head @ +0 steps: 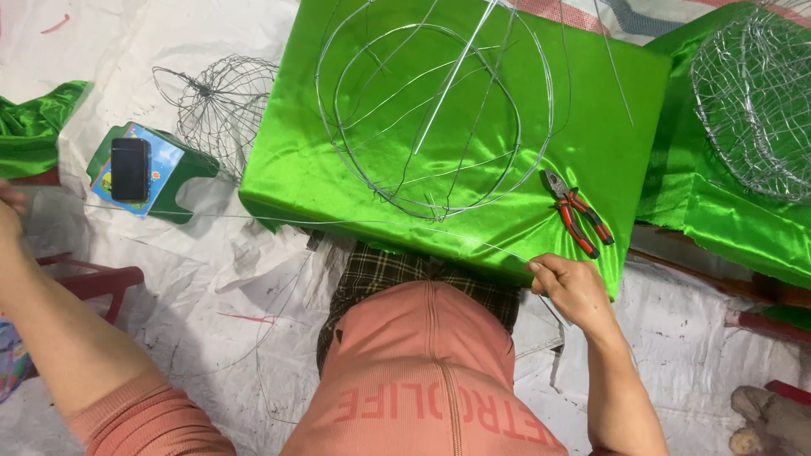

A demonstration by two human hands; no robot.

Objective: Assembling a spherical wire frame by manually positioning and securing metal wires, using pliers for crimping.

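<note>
My right hand [570,283] pinches one end of a long thin wire [338,221] at the near edge of a box draped in shiny green cloth [591,127]. The wire runs taut to the left, where my left hand [10,211] holds its other end at the frame's edge; only part of that hand shows. On the green cloth lie wire hoops [435,110] with straight wires crossing them. Red-handled pliers [577,213] rest on the cloth just above my right hand.
A round wire cage [215,105] sits on the white sheet left of the box. A black phone [129,169] lies on a green carton [173,173]. Another wire basket [756,93] rests on green cloth at the right. A red stool [93,283] stands at the left.
</note>
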